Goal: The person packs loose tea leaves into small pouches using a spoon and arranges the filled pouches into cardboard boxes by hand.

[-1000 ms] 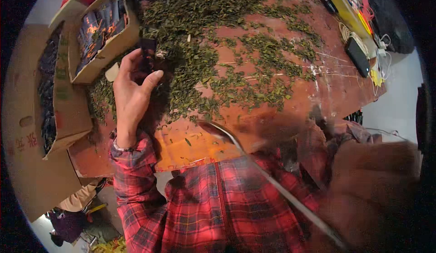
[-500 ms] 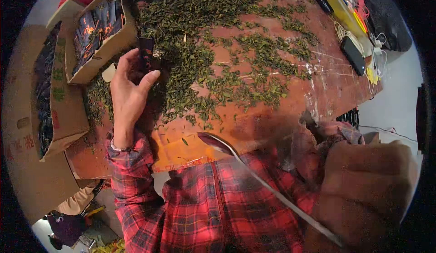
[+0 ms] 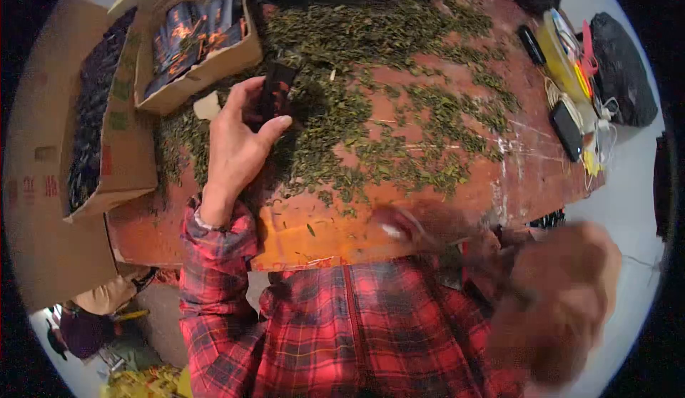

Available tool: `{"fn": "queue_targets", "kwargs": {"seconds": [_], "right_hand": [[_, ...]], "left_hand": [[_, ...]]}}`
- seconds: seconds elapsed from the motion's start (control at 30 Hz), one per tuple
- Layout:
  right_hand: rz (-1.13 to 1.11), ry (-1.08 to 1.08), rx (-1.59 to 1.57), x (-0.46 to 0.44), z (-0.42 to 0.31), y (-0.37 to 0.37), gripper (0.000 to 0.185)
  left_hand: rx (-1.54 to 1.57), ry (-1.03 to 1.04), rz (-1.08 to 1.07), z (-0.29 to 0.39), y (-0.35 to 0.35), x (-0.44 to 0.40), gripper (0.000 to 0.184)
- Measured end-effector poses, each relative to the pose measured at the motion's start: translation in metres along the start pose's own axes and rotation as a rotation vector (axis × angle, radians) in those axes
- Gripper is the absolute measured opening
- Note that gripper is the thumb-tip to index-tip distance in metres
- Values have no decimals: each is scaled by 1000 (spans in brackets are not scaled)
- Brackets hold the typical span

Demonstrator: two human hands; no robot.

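My left hand point(image 3: 239, 141) holds a small dark packet point(image 3: 277, 91) upright between thumb and fingers, over the left part of the loose green leaves point(image 3: 328, 112). Close to the camera at the lower right is my right hand point(image 3: 560, 298), large and smeared by motion, its fingers curled round the handle of a metal spoon. The blurred bowl of the spoon point(image 3: 394, 225) hangs over the table's front edge, right of my left hand. Whether anything lies in the bowl cannot be made out.
An open cardboard box point(image 3: 203, 77) of dark packets stands at the upper left, beside a larger carton point(image 3: 128, 155) with dark contents. A yellow basket point(image 3: 567, 55) of pens, a black phone point(image 3: 566, 131), cables and a black bag point(image 3: 623, 69) are on the right.
The spoon bowl has shifted right and become blurred, and my right hand has moved down and changed its angle. The view has swung a little; my left hand still holds the packet.
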State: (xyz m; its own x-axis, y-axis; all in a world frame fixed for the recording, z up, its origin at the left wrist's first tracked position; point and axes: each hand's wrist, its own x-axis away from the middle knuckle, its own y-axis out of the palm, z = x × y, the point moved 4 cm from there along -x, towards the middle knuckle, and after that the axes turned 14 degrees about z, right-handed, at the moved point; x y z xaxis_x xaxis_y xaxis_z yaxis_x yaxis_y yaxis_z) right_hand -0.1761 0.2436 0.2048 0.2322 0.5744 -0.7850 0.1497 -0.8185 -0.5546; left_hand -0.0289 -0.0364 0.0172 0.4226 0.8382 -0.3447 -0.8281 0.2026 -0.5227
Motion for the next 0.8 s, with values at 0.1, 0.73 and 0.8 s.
{"fn": "queue_targets", "kwargs": {"seconds": [0.1,0.73,0.8], "right_hand": [[-39,-9,233,-2,11,31,16],[-68,337,95,47,80,79,23],[-55,352,70,46,78,79,22]], "left_hand": [[19,0,-4,-5,-1,0,62],[41,31,-120,-6,-5,3,63],[39,33,-114,2,-6,3,62]]}}
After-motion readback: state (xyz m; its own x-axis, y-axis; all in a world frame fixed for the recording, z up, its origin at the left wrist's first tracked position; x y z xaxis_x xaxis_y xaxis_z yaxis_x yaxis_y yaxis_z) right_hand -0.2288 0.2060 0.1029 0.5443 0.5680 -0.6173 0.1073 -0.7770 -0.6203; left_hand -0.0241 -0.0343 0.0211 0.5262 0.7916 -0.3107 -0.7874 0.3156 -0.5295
